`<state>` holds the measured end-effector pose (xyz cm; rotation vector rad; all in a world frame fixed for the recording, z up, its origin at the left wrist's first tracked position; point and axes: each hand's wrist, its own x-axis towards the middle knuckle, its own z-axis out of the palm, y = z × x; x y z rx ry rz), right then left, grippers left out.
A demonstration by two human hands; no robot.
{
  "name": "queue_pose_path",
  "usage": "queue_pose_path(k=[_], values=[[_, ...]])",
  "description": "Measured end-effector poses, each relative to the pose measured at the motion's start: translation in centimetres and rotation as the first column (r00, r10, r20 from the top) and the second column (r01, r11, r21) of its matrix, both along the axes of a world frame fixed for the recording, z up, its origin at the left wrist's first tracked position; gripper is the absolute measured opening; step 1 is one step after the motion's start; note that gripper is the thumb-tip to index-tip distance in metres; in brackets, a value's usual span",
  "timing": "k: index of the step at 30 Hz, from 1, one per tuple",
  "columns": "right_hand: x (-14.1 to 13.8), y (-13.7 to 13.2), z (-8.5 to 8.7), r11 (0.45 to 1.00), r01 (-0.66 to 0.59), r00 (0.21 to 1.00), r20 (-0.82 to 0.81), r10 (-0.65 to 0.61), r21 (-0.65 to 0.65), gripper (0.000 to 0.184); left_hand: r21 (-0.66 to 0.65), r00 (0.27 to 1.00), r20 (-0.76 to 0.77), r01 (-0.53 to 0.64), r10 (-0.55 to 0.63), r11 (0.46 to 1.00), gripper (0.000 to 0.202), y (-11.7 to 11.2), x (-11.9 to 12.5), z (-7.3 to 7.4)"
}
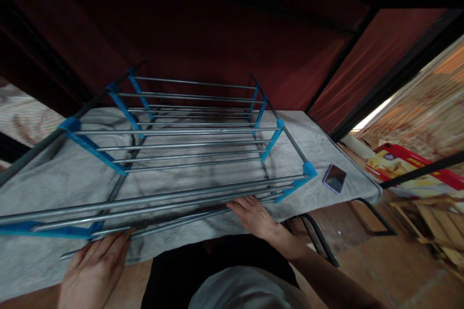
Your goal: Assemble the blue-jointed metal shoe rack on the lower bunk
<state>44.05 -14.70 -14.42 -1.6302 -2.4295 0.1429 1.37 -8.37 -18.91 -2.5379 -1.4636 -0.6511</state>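
Note:
A rack of grey metal tubes joined by blue plastic brackets [271,142] lies on a bed-like surface with a grey cover [290,130]. Along its near side runs a metal tube [174,223], one end jutting out past my left hand [96,268]. The fingers of that hand are closed over the tube near this end, beside the near left bracket. Further right, my right hand [252,215] has its fingers curled on the same tube, close to the near right bracket [295,188]. Its fingertips are partly hidden among the tubes.
A phone [335,178] rests on the cover to the right of the rack. Behind stands a dark red fabric wall [203,34]. At far right are a red and yellow box [409,169] and some wooden pieces [435,227]. Dark bent metal legs [319,241] show below the cover's edge.

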Motion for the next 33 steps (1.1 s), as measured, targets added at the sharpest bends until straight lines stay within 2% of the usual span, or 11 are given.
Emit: queue_pose_path(k=[3, 6, 14, 17, 19, 21, 22, 24, 26, 29, 33], values=[[0.5, -0.6, -0.3, 0.999, -0.004, 1.0, -0.005, 0.004, 0.034, 0.043, 0.048, 0.995, -0.104, 0.011, -0.006, 0.999, 0.035, -1.0, 1.7, 2.5], [1.1, -1.0, -0.8, 0.996, -0.039, 0.999, 0.015, 0.037, 0.084, 0.042, 0.015, 0.989, -0.144, -0.044, 0.045, 0.999, 0.035, -1.6, 3.0, 3.8], [-0.4, -0.1, -1.3, 0.976, -0.132, 0.989, 0.092, 0.118, 0.173, 0.038, -0.1, 0.989, -0.115, -0.108, 0.096, 0.989, 0.039, -2.5, 5.0, 4.6], [-0.7, 0.4, -1.6, 0.978, -0.121, 0.99, 0.089, 0.107, 0.172, 0.039, -0.08, 0.991, -0.009, -0.135, 0.135, 0.988, 0.044, -2.8, 5.1, 4.6], [-0.4, 0.6, -1.8, 0.978, -0.115, 0.991, 0.085, 0.102, 0.174, 0.039, -0.039, 0.96, 0.141, -0.237, 0.24, 0.971, 0.047, -2.8, 4.6, 4.3], [-0.1, 0.7, -2.1, 0.977, -0.12, 0.991, 0.08, 0.107, 0.175, 0.039, -0.001, 0.83, 0.416, -0.408, 0.371, 0.913, 0.044, -2.2, 3.4, 3.7], [0.0, 0.7, -2.2, 0.977, -0.125, 0.99, 0.08, 0.112, 0.175, 0.04, -0.013, 0.7, 0.584, -0.499, 0.412, 0.867, 0.041, -1.7, 2.7, 3.4], [0.2, 0.7, -2.5, 0.975, -0.131, 0.989, 0.087, 0.116, 0.181, 0.04, -0.127, 0.361, 0.844, -0.584, 0.396, 0.802, 0.032, -0.3, 1.3, 2.9], [0.3, 0.7, -2.6, 0.973, -0.126, 0.989, 0.097, 0.109, 0.193, 0.039, -0.258, 0.108, 0.928, -0.5, 0.355, 0.827, 0.023, 1.5, 0.2, 2.8], [0.4, 0.7, -2.8, 0.97, -0.129, 0.989, 0.102, 0.11, 0.205, 0.038, -0.367, -0.047, 0.928, -0.268, 0.369, 0.891, 0.039, 4.1, -0.1, 3.2], [0.6, 0.7, -3.0, 0.966, -0.127, 0.989, 0.106, 0.105, 0.227, 0.039, -0.404, -0.184, 0.908, -0.155, 0.376, 0.901, 0.053, 6.4, 0.9, 3.4]])
